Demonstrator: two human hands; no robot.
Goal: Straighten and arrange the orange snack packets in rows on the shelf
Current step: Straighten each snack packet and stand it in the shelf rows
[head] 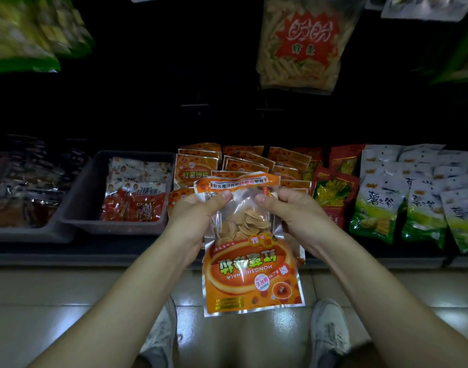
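Both hands (198, 208) (286, 208) pinch one orange packet (250, 269) upside down.

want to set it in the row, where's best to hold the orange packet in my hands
Grip the orange packet by the flat sealed strip at its far end, left hand from the left, right hand from the right: it hangs limp, and its clear middle holds crisps, likely fragile.

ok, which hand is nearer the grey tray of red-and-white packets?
Left. The left hand grips the orange snack packet just right of the grey tray. The right hand grips the packet's other top corner, farther right.
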